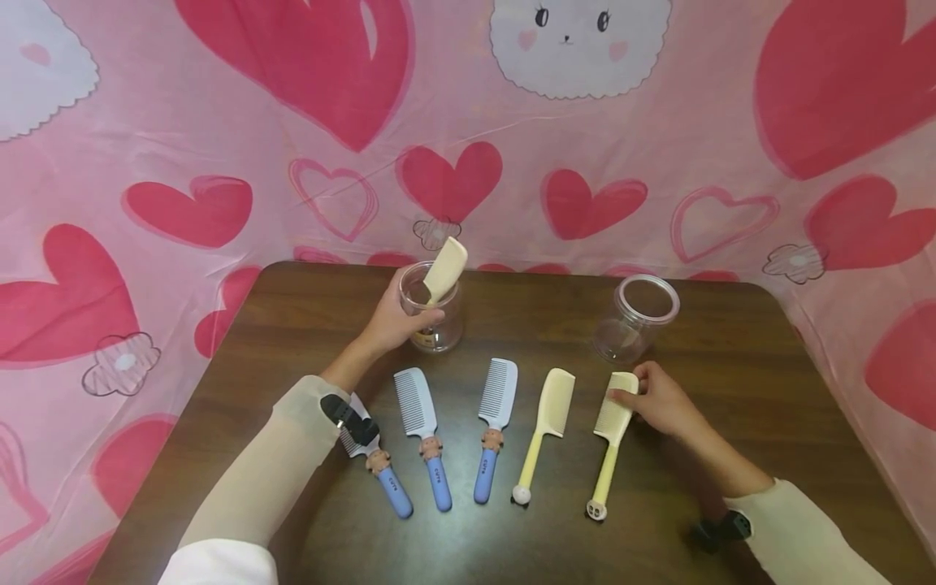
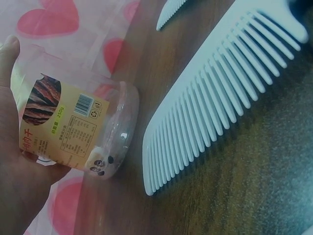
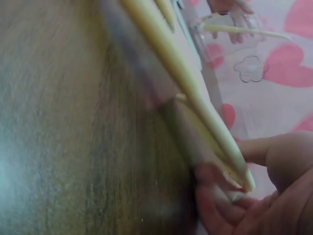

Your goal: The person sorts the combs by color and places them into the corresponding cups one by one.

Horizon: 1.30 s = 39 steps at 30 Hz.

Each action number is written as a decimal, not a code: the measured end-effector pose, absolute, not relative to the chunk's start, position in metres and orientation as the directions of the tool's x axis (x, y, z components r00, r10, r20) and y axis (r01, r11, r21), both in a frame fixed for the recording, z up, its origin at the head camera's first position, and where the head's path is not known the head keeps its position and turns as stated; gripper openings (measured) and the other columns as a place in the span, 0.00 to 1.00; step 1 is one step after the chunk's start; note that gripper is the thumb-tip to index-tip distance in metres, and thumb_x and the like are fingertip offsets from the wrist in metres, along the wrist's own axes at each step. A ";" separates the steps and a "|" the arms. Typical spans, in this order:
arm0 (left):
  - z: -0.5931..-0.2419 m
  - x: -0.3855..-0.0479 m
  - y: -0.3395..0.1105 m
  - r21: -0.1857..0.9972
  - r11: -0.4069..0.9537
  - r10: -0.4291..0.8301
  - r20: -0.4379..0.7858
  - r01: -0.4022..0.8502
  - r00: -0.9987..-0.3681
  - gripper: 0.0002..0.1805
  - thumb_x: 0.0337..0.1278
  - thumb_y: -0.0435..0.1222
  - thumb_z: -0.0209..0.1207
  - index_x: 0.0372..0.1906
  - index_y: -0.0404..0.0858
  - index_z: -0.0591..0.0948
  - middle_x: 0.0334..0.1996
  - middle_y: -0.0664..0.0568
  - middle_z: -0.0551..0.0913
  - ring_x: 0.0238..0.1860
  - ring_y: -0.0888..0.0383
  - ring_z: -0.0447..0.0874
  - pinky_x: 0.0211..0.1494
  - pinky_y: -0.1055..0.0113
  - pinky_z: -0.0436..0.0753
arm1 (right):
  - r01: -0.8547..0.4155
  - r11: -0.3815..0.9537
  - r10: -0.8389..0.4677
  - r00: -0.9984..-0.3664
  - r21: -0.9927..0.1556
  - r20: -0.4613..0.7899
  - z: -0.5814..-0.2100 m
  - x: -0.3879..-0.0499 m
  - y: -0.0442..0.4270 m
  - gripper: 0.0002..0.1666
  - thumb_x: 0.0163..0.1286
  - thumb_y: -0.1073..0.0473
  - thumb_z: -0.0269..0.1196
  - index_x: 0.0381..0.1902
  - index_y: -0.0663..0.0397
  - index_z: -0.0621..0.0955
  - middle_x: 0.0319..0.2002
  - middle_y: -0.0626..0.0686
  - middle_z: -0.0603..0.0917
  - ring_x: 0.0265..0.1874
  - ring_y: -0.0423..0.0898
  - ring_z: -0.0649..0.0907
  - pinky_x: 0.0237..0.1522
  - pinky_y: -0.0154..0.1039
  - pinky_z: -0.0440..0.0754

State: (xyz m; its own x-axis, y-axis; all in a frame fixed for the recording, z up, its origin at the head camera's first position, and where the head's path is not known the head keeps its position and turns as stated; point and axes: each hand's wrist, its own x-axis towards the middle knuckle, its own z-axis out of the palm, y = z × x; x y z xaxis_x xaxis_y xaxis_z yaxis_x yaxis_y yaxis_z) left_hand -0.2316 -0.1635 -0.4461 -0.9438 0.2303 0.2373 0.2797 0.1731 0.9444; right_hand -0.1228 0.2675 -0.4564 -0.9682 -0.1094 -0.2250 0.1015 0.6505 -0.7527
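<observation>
My left hand grips a clear jar at the back of the table; in the left wrist view the jar shows a yellow label and a panda head low inside. A cream comb leans in that jar, its toothed end above the rim. At the right, my right hand pinches the toothed end of a yellow comb by its edge; the panda end points toward me. Another yellow comb lies to its left. The right wrist view shows fingers at the comb's end.
A second clear jar stands at the back right, just beyond my right hand. Several blue combs lie left of the yellow ones, one partly under my left forearm. A pink heart-patterned cloth hangs behind the brown table.
</observation>
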 end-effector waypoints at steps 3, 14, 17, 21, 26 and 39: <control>-0.445 -0.232 -0.163 0.944 0.184 0.230 0.231 0.275 -0.945 0.46 0.51 0.26 0.73 0.74 0.36 0.61 0.69 0.40 0.69 0.70 0.45 0.66 0.73 0.39 0.66 | 0.157 0.485 -0.143 -0.956 -0.860 -0.256 -0.454 -0.122 0.270 0.22 0.73 0.67 0.62 0.52 0.79 0.65 0.33 0.59 0.87 0.26 0.42 0.85 0.28 0.40 0.87; -0.441 -0.231 -0.160 0.957 0.142 0.260 0.212 0.254 -0.942 0.47 0.51 0.21 0.69 0.75 0.30 0.57 0.71 0.33 0.65 0.72 0.40 0.64 0.71 0.40 0.68 | 0.210 0.363 -0.157 -0.947 -0.908 -0.282 -0.415 -0.116 0.278 0.30 0.82 0.55 0.52 0.66 0.79 0.66 0.36 0.51 0.85 0.32 0.43 0.87 0.35 0.43 0.89; -0.444 -0.232 -0.160 0.953 0.149 0.250 0.221 0.263 -0.943 0.47 0.52 0.21 0.69 0.75 0.32 0.58 0.71 0.36 0.66 0.71 0.43 0.65 0.71 0.41 0.69 | 0.192 0.342 -0.164 -0.952 -0.920 -0.259 -0.405 -0.115 0.278 0.29 0.82 0.55 0.54 0.64 0.78 0.69 0.36 0.51 0.84 0.32 0.44 0.87 0.36 0.44 0.89; -0.447 -0.233 -0.162 0.951 0.138 0.247 0.239 0.278 -0.939 0.46 0.51 0.22 0.70 0.74 0.35 0.60 0.70 0.39 0.68 0.70 0.46 0.66 0.70 0.39 0.69 | 0.144 0.337 -0.208 -0.953 -0.930 -0.222 -0.397 -0.113 0.280 0.24 0.80 0.58 0.55 0.60 0.78 0.71 0.35 0.51 0.85 0.31 0.46 0.88 0.35 0.45 0.89; -0.448 -0.232 -0.163 0.945 0.125 0.255 0.264 0.302 -0.930 0.46 0.51 0.24 0.72 0.74 0.35 0.61 0.69 0.40 0.68 0.69 0.46 0.67 0.70 0.38 0.69 | 0.093 0.322 -0.260 -0.948 -0.942 -0.182 -0.394 -0.112 0.281 0.19 0.80 0.61 0.56 0.56 0.75 0.74 0.35 0.50 0.88 0.32 0.46 0.88 0.35 0.45 0.89; -0.445 -0.232 -0.162 0.954 0.127 0.249 0.236 0.273 -0.939 0.48 0.50 0.21 0.70 0.75 0.31 0.58 0.70 0.33 0.65 0.71 0.40 0.64 0.71 0.38 0.66 | -0.030 0.034 -0.262 -0.965 -0.999 0.020 -0.372 -0.119 0.281 0.14 0.76 0.70 0.57 0.48 0.50 0.85 0.38 0.49 0.88 0.36 0.42 0.88 0.36 0.43 0.89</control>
State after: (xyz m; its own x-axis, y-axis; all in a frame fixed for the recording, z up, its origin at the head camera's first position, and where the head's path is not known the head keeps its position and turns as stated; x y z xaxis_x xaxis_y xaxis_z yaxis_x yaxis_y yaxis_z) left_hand -0.2316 -0.1621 -0.4447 -0.9394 0.2487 0.2358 0.2731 0.1274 0.9535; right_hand -0.1189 0.2806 -0.3719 -0.9650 -0.2616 0.0198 -0.0298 0.0343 -0.9990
